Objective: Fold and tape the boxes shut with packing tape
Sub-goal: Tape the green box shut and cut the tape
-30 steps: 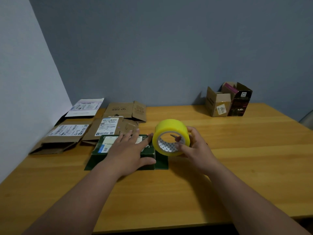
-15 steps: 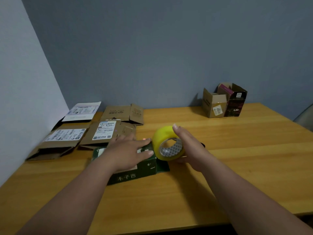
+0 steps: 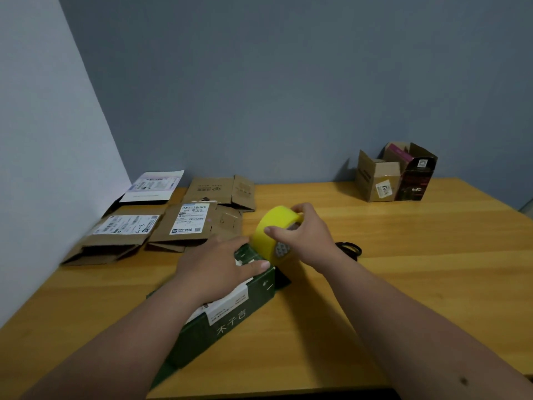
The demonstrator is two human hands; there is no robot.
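A dark green box (image 3: 230,321) with white labels lies on the wooden table (image 3: 418,284), running from near my body toward the middle. My left hand (image 3: 216,267) presses flat on its top near the far end, fingers straight. My right hand (image 3: 302,238) grips a yellow roll of packing tape (image 3: 271,232) at the box's far end, fingers curled over the roll's rim. The roll touches or sits just above the box's end; I cannot tell which.
Several flattened brown cardboard boxes (image 3: 184,223) with shipping labels lie at the back left by the wall. Two opened small boxes, one brown (image 3: 375,180) and one black (image 3: 415,177), stand at the back right. Black scissors (image 3: 349,249) lie just behind my right wrist.
The green box has turned and slid toward me, its long side now visible. My right hand lowered the tape roll onto the box's far end. My left hand stayed pressed on top.
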